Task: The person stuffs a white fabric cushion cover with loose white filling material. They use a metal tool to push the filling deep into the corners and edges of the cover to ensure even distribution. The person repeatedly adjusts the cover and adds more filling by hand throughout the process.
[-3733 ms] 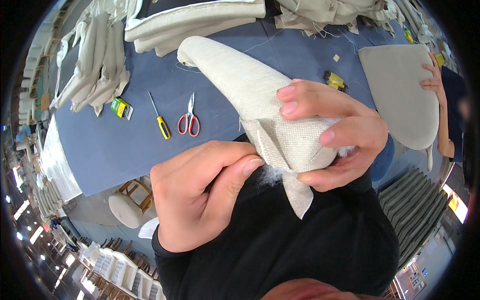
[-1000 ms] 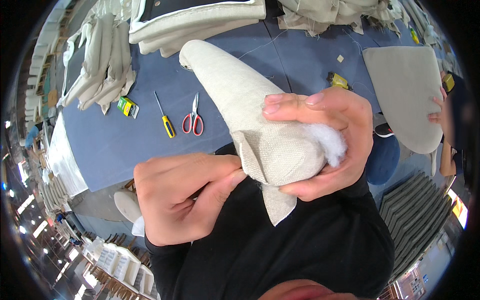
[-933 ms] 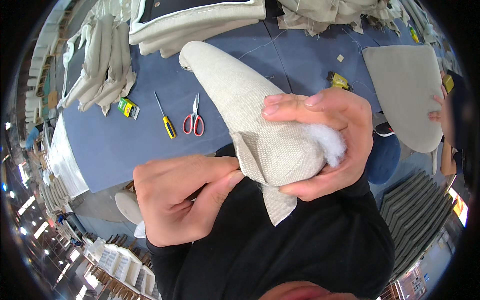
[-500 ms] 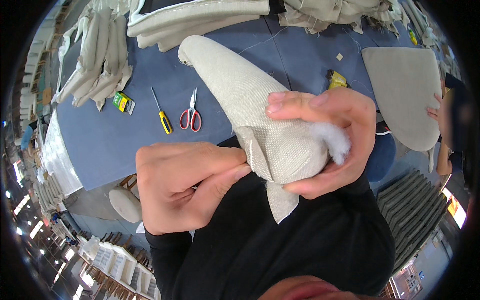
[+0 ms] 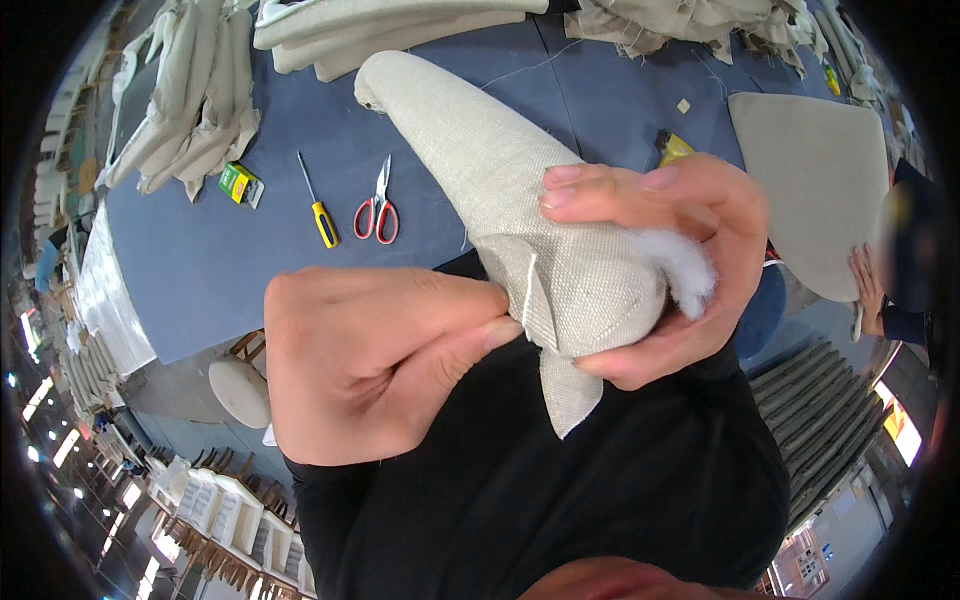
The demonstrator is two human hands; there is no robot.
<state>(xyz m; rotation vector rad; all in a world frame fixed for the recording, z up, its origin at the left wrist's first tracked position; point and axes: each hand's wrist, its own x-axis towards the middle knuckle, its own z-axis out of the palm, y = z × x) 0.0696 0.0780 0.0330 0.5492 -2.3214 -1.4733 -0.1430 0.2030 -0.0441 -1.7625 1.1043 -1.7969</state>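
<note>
A long beige fabric-covered padded piece [image 5: 480,150] is held up in front of my chest. It is narrow at the far end and bulges toward me. My left hand [image 5: 385,360] is closed in a pinch on the folded fabric edge at its near left side. Around the near right end curls my right hand [image 5: 735,215], fingers on top and thumb underneath. White stuffing [image 5: 682,265] pokes out between the piece and the right palm. A pointed fabric flap [image 5: 570,395] hangs below, against my black top.
On the blue table [image 5: 230,290] lie a yellow-handled screwdriver [image 5: 322,215], red-handled scissors [image 5: 378,212] and a green-yellow box [image 5: 240,184]. Beige padded covers [image 5: 400,30] are piled along the far side. At right, another person's hand [image 5: 867,280] touches a large beige panel [image 5: 812,190].
Both hands and the padded piece have shifted slightly, the left hand a little right. The fabric fold at the left hand stands more upright. The other person's hand has moved lower along the panel.
</note>
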